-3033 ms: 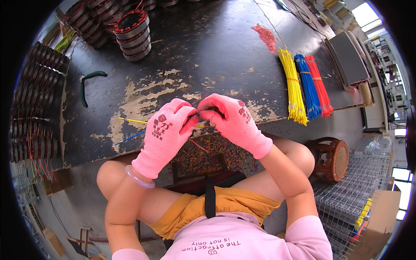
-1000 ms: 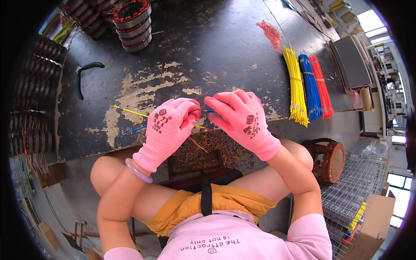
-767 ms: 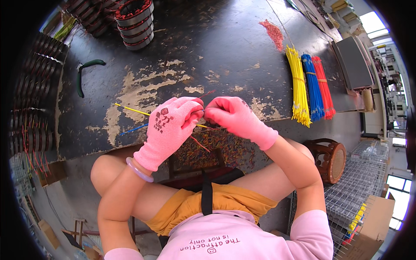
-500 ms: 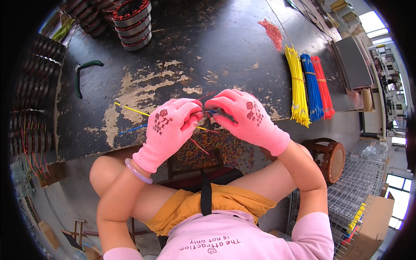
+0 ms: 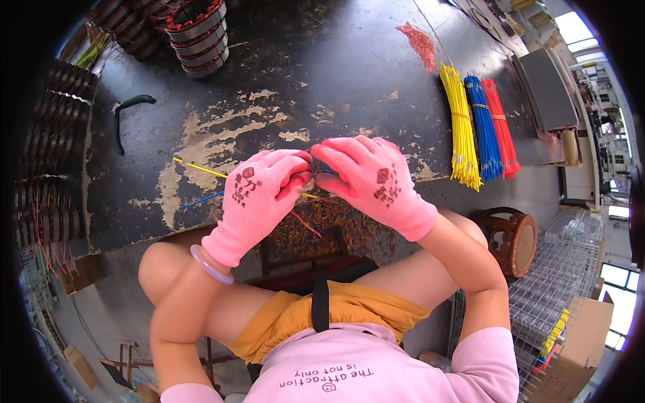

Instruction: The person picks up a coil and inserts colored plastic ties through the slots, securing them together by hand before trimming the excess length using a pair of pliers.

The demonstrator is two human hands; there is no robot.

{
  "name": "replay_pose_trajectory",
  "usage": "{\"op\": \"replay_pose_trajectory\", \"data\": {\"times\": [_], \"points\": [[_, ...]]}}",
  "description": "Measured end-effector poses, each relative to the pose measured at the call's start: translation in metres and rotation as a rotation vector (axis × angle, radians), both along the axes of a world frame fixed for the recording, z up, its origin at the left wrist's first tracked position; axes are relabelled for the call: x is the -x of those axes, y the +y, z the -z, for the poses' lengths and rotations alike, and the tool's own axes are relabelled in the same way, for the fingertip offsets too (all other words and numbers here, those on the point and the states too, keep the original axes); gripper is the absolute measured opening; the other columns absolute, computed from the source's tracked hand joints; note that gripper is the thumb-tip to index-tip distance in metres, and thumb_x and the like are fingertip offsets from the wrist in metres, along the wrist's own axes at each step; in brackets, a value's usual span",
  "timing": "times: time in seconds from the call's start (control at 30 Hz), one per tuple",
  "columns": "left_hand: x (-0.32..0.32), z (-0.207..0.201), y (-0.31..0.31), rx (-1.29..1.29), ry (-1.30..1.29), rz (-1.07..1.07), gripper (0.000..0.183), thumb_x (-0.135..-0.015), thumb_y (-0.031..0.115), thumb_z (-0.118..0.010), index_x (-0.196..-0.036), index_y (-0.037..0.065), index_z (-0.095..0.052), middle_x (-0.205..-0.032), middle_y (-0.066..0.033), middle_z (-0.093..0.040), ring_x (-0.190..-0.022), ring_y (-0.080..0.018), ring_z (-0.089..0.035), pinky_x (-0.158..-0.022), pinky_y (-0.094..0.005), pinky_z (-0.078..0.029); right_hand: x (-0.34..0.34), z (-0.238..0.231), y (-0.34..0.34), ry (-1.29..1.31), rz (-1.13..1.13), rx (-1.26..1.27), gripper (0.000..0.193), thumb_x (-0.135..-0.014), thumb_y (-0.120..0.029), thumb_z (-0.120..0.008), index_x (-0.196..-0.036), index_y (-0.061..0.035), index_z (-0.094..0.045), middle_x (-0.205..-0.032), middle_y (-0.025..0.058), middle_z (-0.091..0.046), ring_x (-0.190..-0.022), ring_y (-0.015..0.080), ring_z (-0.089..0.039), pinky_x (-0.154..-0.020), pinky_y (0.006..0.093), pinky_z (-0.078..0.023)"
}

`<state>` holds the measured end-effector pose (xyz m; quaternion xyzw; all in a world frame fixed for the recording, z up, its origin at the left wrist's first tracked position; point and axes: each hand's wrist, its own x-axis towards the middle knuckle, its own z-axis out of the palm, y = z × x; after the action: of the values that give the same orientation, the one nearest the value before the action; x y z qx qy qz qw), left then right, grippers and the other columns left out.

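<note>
Both hands wear pink gloves and meet fingertip to fingertip over the near edge of the dark worktable [image 5: 269, 121]. My left hand [image 5: 259, 198] is closed around a few thin wires. A yellow wire [image 5: 199, 168] and a blue wire [image 5: 203, 199] stick out on its left side, and a red wire [image 5: 306, 224] hangs below its fingers. My right hand [image 5: 373, 178] pinches at the wire ends close beside the left fingertips. A bit of blue shows under its thumb; the fingers hide exactly how the ends sit.
Tied yellow [image 5: 459, 127], blue [image 5: 483, 131] and red wire bundles [image 5: 501, 131] lie at right. Pink scraps [image 5: 418, 47] are behind them. A green-handled tool [image 5: 117, 127] lies at left; ring-shaped motor cores [image 5: 199, 43] are stacked at the back. Wire clippings [image 5: 366, 232] lie below the table edge.
My right hand has moved slightly left and its fingers have closed in on the left fingertips. The left hand keeps its hold on the wires and has barely shifted.
</note>
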<state>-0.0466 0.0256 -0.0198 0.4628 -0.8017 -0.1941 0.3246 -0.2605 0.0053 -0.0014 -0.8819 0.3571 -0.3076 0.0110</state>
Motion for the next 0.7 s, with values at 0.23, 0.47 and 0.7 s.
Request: {"op": "replay_pose_trajectory", "data": {"times": [0.23, 0.47, 0.7], "points": [[-0.001, -0.003, 0.000, -0.012, -0.007, 0.032, 0.014, -0.084, 0.005, -0.070, -0.097, 0.007, -0.068, -0.111, -0.0046, -0.074, -0.093, -0.0285, -0.069, -0.081, -0.0375, -0.056, 0.008, 0.003, -0.003, -0.567, -0.016, -1.651, 0.019, -0.101, -0.023, -0.062, -0.107, -0.0059, -0.069, -0.095, 0.0014, -0.071, -0.080, 0.0113, -0.064, -0.068, 0.0260, -0.050], [-0.002, -0.003, -0.002, 0.014, -0.003, 0.041, 0.015, -0.083, 0.005, -0.071, -0.098, 0.007, -0.069, -0.110, -0.0054, -0.074, -0.093, -0.0287, -0.069, -0.080, -0.0373, -0.056, 0.010, 0.001, -0.006, 0.193, -0.137, -0.166, 0.012, -0.092, -0.019, -0.070, -0.102, -0.0122, -0.068, -0.096, 0.0024, -0.068, -0.084, 0.0210, -0.066, -0.072, 0.0324, -0.051], [-0.001, -0.005, 0.001, -0.018, -0.027, 0.043, 0.010, -0.085, 0.012, -0.072, -0.095, 0.010, -0.070, -0.105, -0.0019, -0.073, -0.091, -0.0270, -0.068, -0.077, -0.0382, -0.055, 0.017, -0.024, -0.006, -0.511, 0.180, -1.326, 0.028, -0.099, -0.027, -0.058, -0.097, -0.0016, -0.069, -0.086, 0.0014, -0.070, -0.069, 0.0073, -0.057, -0.062, 0.0245, -0.048]]}}
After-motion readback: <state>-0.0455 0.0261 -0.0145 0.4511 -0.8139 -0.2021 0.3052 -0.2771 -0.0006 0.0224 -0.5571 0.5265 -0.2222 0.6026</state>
